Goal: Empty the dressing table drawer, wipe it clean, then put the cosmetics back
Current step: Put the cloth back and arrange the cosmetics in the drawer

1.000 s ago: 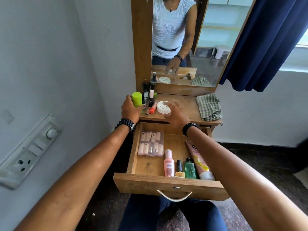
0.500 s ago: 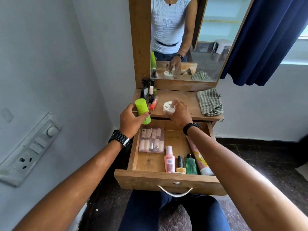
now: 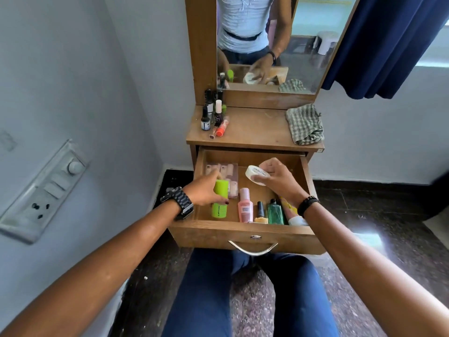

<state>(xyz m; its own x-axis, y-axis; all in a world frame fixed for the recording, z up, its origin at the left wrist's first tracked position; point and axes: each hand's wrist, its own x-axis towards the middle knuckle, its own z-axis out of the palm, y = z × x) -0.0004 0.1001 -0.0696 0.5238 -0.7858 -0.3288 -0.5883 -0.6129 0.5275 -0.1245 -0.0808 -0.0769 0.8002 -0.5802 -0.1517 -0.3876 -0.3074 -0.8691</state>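
Observation:
The wooden drawer [image 3: 245,233] stands pulled out below the dressing table top [image 3: 255,128]. My left hand [image 3: 206,189] grips a lime green bottle [image 3: 220,203] low in the drawer's front left corner. My right hand [image 3: 277,177] holds a round white jar [image 3: 256,175] above the drawer's right half. Inside lie a clear case of pale tubes [image 3: 227,172], a pink bottle [image 3: 245,209], a small yellow nail polish [image 3: 261,216], a green bottle [image 3: 275,212] and a tube [image 3: 295,218] partly hidden under my right wrist.
Several small bottles [image 3: 211,113] and an orange tube [image 3: 222,128] stand at the table top's back left. A checked cloth [image 3: 305,125] lies at its right end. A mirror [image 3: 269,40] rises behind, a blue curtain [image 3: 388,42] hangs right, a switch panel [image 3: 46,190] is on the left wall.
Both hands came down from the table top into the drawer, the left carrying the green bottle to the front left corner, the right lifting the white jar off the top.

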